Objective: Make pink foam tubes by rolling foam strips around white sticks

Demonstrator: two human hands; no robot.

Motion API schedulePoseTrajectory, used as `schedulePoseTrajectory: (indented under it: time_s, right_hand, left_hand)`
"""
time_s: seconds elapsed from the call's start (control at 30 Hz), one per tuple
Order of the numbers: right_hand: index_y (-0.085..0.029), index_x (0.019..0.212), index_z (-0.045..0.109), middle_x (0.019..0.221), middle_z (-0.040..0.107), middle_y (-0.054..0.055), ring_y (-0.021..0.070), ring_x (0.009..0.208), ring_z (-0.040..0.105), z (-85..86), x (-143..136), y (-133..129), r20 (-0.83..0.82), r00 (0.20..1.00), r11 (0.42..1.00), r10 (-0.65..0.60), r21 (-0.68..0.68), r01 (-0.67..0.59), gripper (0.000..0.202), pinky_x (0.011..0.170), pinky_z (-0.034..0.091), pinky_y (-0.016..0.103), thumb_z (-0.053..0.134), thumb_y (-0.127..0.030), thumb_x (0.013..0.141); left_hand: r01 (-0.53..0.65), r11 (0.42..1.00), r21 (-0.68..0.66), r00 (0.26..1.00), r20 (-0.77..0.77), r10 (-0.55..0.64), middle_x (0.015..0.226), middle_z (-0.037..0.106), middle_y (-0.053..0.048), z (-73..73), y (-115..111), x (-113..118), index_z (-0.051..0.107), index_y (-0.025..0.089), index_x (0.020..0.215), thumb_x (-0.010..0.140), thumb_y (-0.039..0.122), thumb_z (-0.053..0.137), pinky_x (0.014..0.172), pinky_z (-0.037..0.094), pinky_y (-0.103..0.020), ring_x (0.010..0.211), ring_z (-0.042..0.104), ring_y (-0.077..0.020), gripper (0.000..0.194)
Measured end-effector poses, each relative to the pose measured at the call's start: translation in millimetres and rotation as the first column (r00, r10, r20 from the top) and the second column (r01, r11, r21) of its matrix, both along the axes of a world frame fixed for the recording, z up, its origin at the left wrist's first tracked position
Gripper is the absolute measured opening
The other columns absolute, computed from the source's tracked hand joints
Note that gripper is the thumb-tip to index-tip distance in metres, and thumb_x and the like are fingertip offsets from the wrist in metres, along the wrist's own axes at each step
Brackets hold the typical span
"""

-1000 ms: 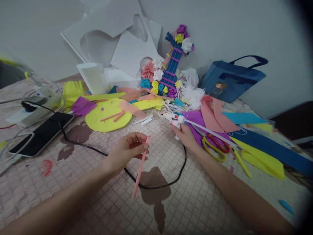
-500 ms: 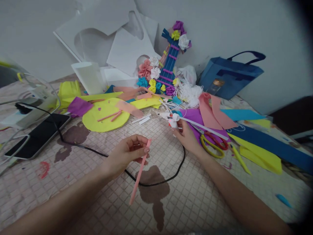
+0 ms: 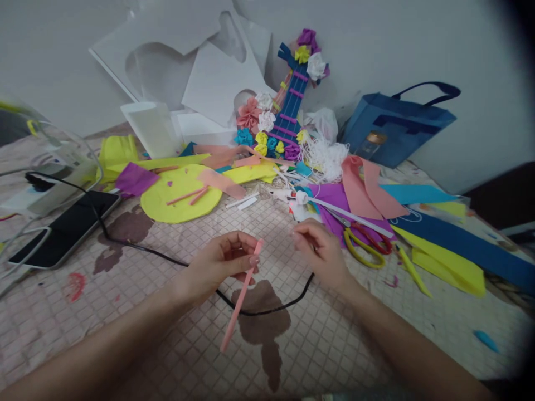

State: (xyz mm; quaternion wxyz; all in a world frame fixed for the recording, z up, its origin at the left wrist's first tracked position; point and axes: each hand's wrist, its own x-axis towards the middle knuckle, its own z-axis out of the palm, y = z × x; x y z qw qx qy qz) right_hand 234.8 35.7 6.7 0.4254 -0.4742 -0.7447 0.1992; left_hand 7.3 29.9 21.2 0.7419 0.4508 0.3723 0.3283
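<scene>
Between the thumb and fingers of my left hand [image 3: 234,259] is a narrow pink strip [image 3: 240,306], slanting down over the table. My right hand [image 3: 320,245] is off to its right, fingers curled with gaps between them, and nothing shows in it. Just beyond the right hand lies a white glue gun [image 3: 298,196] with a long white stick at its back. Scissors [image 3: 363,245] with yellow and red handles rest right of this hand. A yellow paper disc [image 3: 181,206] bears two small pink rolls.
A decorated blue paper guitar [image 3: 290,106] leans at the wall. A blue bag [image 3: 397,128] stands back right. A phone [image 3: 67,228] lies left, and a black cable [image 3: 146,249] crosses the table. A yellow pen [image 3: 413,272] is at right.
My right hand has let go of the glue gun and come back toward me. My left hand still holds the pink strip, almost in the same place.
</scene>
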Motion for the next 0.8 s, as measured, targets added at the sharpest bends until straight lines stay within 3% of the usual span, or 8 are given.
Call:
schedulePoseTrajectory:
  time_s: [0.07,0.13,0.43,0.6,0.7,0.8]
  right_hand:
    - [-0.021,0.098,0.060,0.091,0.056,0.004,0.0126,0.072,0.056,5.1,-15,-9,-0.201,0.965,0.977,0.168,-0.098,-0.190,0.016,0.063,0.048,0.028,0.046,-0.024,0.091]
    - [-0.022,0.108,0.059,0.098,0.056,0.005,0.0124,0.078,0.057,7.3,-25,-15,-0.321,0.917,0.949,0.235,-0.127,-0.288,0.021,0.066,0.049,0.028,0.045,-0.023,0.092]
    - [-0.024,0.115,0.058,0.106,0.056,0.007,0.0154,0.095,0.056,5.6,-33,-23,-0.358,0.880,0.917,0.311,-0.131,-0.377,0.027,0.076,0.052,0.031,0.045,-0.019,0.092]
    - [-0.024,0.119,0.055,0.107,0.056,0.007,0.0175,0.100,0.055,4.6,-34,-24,-0.219,0.923,0.939,0.316,-0.068,-0.337,0.031,0.085,0.050,0.036,0.044,-0.017,0.092]
    - [-0.023,0.124,0.050,0.110,0.055,0.008,0.0187,0.104,0.054,3.1,-33,-23,-0.010,0.954,0.951,0.301,0.080,-0.299,0.036,0.088,0.049,0.037,0.044,-0.014,0.090]
    - [-0.020,0.132,0.041,0.115,0.052,0.012,0.0214,0.108,0.051,-0.1,-32,-22,0.249,0.930,0.928,0.271,0.188,-0.321,0.044,0.090,0.049,0.039,0.042,-0.009,0.089]
  left_hand:
    - [0.022,1.000,0.002,1.000,0.002,-0.022,0.070,0.056,0.003,-0.6,-1,1,0.057,0.016,0.087,0.073,0.023,0.071,0.058,0.055,-0.024,0.063,0.055,-0.0089,0.021]
    - [0.041,0.999,0.006,0.999,0.005,-0.041,0.069,0.057,0.002,-1.2,-2,2,0.057,0.016,0.088,0.074,0.024,0.070,0.059,0.055,-0.024,0.063,0.055,-0.0089,0.021]
    - [0.018,1.000,-0.006,1.000,0.017,-0.018,0.074,0.059,0.001,-0.8,-4,3,0.059,0.015,0.086,0.074,0.024,0.071,0.062,0.056,-0.024,0.067,0.055,-0.0091,0.019]
    - [0.012,0.999,-0.044,0.999,0.038,-0.010,0.074,0.059,0.001,-1.3,-4,3,0.061,0.016,0.085,0.074,0.024,0.071,0.061,0.055,-0.024,0.067,0.056,-0.0094,0.017]
    - [0.018,0.996,-0.087,0.998,0.062,-0.013,0.074,0.058,0.001,-1.6,-4,2,0.062,0.015,0.085,0.076,0.023,0.070,0.060,0.055,-0.023,0.064,0.055,-0.0084,0.015]
    - [0.012,0.989,-0.149,0.996,0.090,0.001,0.071,0.058,0.001,-2.6,-2,2,0.064,0.014,0.084,0.076,0.021,0.070,0.057,0.054,-0.020,0.059,0.055,-0.0068,0.012]
